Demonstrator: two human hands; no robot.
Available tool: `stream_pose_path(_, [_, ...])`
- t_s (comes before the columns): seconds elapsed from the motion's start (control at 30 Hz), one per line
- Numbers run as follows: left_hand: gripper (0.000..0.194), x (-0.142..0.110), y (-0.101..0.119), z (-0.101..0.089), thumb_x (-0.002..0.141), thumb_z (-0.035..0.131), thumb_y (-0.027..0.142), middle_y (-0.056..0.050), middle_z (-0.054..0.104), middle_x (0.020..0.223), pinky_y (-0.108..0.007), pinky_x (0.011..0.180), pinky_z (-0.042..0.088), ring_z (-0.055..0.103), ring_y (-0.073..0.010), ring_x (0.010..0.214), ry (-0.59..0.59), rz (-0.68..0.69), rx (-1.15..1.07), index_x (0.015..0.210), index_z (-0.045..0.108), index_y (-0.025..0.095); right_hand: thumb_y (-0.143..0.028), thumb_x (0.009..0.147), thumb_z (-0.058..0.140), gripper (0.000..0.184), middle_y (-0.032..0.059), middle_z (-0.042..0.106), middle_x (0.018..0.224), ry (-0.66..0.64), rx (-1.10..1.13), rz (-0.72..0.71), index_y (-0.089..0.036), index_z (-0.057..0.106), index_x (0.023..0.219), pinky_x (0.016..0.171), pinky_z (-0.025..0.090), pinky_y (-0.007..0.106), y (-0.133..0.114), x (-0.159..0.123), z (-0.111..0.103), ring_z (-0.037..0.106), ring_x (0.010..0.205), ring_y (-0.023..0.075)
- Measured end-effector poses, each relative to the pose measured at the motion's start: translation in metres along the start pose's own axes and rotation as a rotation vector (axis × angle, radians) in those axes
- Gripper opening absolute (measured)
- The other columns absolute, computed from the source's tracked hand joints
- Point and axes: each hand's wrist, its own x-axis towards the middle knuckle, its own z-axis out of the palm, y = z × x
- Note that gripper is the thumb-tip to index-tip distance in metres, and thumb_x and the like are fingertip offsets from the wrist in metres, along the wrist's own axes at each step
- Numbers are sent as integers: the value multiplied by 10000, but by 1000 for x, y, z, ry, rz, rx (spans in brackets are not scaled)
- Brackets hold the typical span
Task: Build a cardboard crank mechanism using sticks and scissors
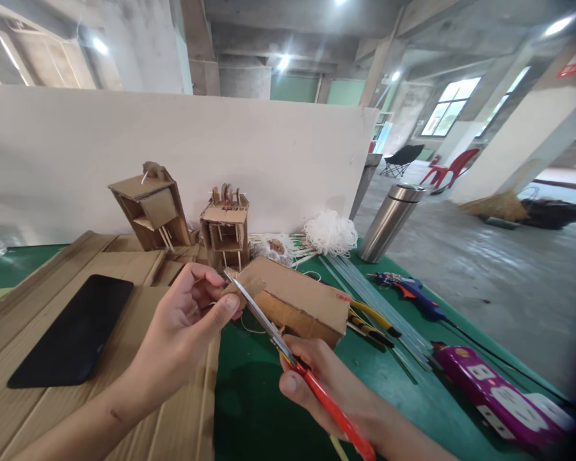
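Note:
Between thumb and fingers, my left hand (192, 320) pinches a small piece of brown cardboard (235, 296). My right hand (321, 378) is wrapped round red-handled scissors (269, 326), whose metal blades point up and left and lie against that cardboard piece. Whether the blades are parted there is hard to make out. Just behind the scissors a long cardboard box (297, 294) lies on the green table (259, 410). Below and left of my left hand, a black phone-like slab (77, 333) rests on cardboard sheets (173, 397).
Two cardboard models (146, 211) stand at the back before a white board (249, 147). White string (330, 232), a steel flask (391, 224), clear glue sticks (379, 307), yellow-handled pliers (377, 317), a blue glue gun (413, 294) and a purple power strip (499, 397) lie towards the right.

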Motion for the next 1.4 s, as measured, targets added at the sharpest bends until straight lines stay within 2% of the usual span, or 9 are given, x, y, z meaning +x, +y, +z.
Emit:
stream_pose_path(0.2, [131,0,1,-3,868,650,197,36,643,738,-198,661,527,618,-104,708,-37,4,-16,888,521,212,-837,784,417,653,-51,319,629,-4,-37,37,-199,347,659,463,181,248,-3,-2,-3,251,549,85])
stream_pose_path(0.33, [67,-1,-3,-5,921,587,268,23,629,773,-231,714,544,610,-118,749,-50,-10,-71,913,556,210,-829,782,436,649,-57,306,614,7,-28,61,-200,348,651,462,176,247,-3,-2,-3,244,547,84])
stream_pose_path(0.53, [89,-1,-3,-4,902,600,263,25,634,759,-238,683,541,633,-124,705,43,24,26,871,536,211,-799,792,472,630,-62,266,608,-1,2,64,-208,319,633,464,164,251,-5,-1,-2,218,548,83])
stream_pose_path(0.8, [114,-5,-1,-1,877,598,195,42,624,745,-198,607,520,627,-113,680,105,128,133,897,498,247,-763,790,531,625,-73,239,571,-14,48,97,-204,316,609,453,142,249,-6,-2,-2,195,521,70])
stream_pose_path(0.97, [114,-7,-3,-2,886,588,204,46,599,763,-187,588,501,591,-108,675,119,141,184,900,492,264,-798,747,540,661,-77,210,546,-9,61,139,-212,290,573,436,114,255,-8,-3,-1,169,505,67])
stream_pose_path(1.13, [98,-6,-4,-2,903,569,201,42,592,746,-193,569,486,571,-114,657,99,154,191,898,491,261,-825,708,548,682,-77,211,528,-4,55,171,-217,283,547,427,117,253,-5,-1,-1,166,497,64])
stream_pose_path(1.4, [100,-5,-5,-1,954,485,194,13,635,764,-225,649,510,613,-132,709,34,183,259,955,575,237,-821,775,452,657,-78,198,502,43,80,154,-227,269,563,397,129,233,3,-2,-2,199,441,66])
